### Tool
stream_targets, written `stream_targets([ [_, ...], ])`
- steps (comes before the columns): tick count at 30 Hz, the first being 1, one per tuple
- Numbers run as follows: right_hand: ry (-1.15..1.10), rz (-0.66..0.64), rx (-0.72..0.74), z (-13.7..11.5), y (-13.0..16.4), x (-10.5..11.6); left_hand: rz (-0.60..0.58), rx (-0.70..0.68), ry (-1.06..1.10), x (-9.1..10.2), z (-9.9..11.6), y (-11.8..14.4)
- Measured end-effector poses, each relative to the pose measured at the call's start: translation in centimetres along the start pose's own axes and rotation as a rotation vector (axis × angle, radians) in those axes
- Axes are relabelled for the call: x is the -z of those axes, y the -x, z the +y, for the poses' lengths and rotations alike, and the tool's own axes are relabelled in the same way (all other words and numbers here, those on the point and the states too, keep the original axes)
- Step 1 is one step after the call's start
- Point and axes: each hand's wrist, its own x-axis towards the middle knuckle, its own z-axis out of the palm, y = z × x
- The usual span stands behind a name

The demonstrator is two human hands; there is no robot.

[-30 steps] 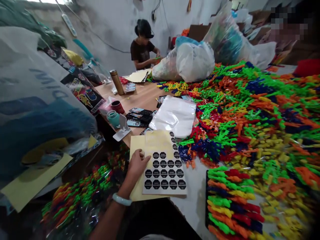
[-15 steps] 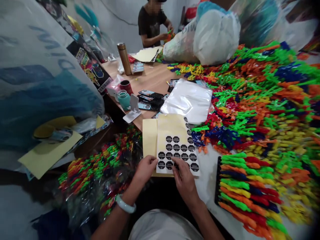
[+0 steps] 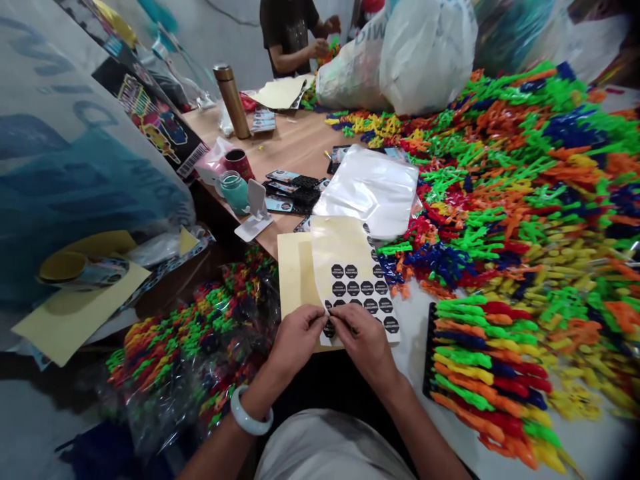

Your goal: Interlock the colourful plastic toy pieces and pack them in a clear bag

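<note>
A sheet of black octagonal stickers (image 3: 354,289) lies at the table's near edge, its upper part bare of stickers. My left hand (image 3: 300,337) pinches the sheet's left edge, which is lifted and curled. Close against it, my right hand (image 3: 361,331) is closed in a pinch at the lower left stickers, fingertips almost touching the left ones. Whether a sticker has come loose between them is hidden. Under the sheet lies plain yellow paper (image 3: 291,277).
Piles of colourful plastic figures (image 3: 500,193) cover the right side, with a row on a black strip (image 3: 429,353). Clear plastic bags (image 3: 367,190), a phone stand (image 3: 257,207), a teal jar (image 3: 234,193) and a gold flask (image 3: 233,100) stand ahead. A co-worker (image 3: 287,33) sits across.
My hands have come together at the sheet's lower left, and its left edge now curls up. The view has shifted slightly.
</note>
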Motion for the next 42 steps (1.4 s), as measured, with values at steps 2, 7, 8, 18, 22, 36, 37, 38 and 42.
stream_targets([
  [2, 0.017, -0.028, 0.014, 0.0, 0.1, 0.5, -0.013, -0.059, -0.166, 0.1, 0.8, 0.2],
  [7, 0.076, -0.033, 0.035, 0.0, 0.2, 0.9, -0.029, -0.099, -0.353, 0.1, 1.9, 0.3],
  [8, 0.076, -0.018, 0.022, -0.1, 0.2, 0.8, -0.029, -0.088, -0.339, 0.1, 1.9, 0.3],
  [18, -0.333, 0.26, -0.416, 0.5, 0.2, 0.3, 0.105, 0.097, -0.077, -0.4, -0.1, 0.0],
  [22, -0.318, 0.456, -0.396, -2.1, 0.5, 3.7, 0.202, 0.164, -0.204, 0.8, -1.7, -0.6],
  [36, 0.1, 1.255, -0.633, 3.2, 14.7, 18.3, -0.351, -1.045, -0.695, -17.2, 14.2, -0.3],
  [37, 0.083, 1.21, -0.684, 4.6, 15.7, 18.2, -0.391, -1.071, -0.718, -18.3, 14.8, -0.3],
  [38, 0.07, 1.169, -0.716, 5.7, 16.5, 17.8, -0.415, -1.076, -0.741, -19.1, 15.1, -0.3],
  [42, 0.075, 1.072, -0.702, 7.8, 17.4, 15.9, -0.46, -1.048, -0.805, -18.5, 14.7, -1.1],
])
